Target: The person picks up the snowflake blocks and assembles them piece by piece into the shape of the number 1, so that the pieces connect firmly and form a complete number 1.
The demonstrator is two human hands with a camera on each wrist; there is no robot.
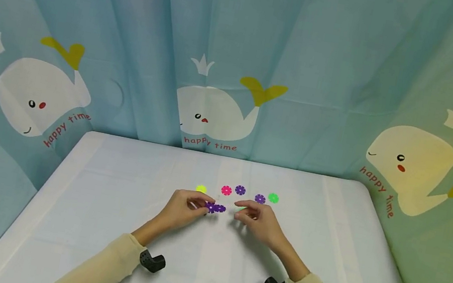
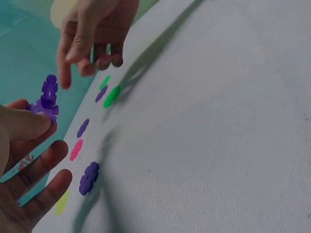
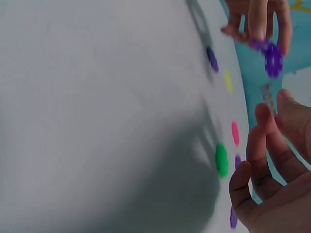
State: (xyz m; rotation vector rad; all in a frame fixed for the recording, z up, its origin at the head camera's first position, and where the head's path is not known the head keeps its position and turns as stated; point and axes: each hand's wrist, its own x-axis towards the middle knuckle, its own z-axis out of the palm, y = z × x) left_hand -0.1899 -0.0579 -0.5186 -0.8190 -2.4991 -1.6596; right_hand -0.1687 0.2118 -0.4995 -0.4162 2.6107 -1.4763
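Observation:
Two purple notched snowflake discs (image 1: 219, 208), slotted together at an angle, stick out from my left hand (image 1: 183, 210). Its thumb and index finger pinch one of the discs (image 2: 41, 109), as the left wrist view shows, while the other fingers are spread below. Just to the right, my right hand (image 1: 261, 222) hovers above the table with thumb and fingertips apart and nothing between them. In the right wrist view its fingers (image 3: 265, 160) are loosely bent, a short gap away from the joined purple discs (image 3: 273, 60).
Loose discs lie on the white table (image 1: 204, 269) beyond the hands: yellow (image 1: 201, 188), pink (image 1: 226, 190), purple (image 1: 240, 190), another purple (image 1: 260, 198) and green (image 1: 273, 198). A nearer green disc (image 2: 112, 97) and a purple disc (image 2: 89, 178) lie closer in. A whale-print curtain (image 1: 328, 78) surrounds the table.

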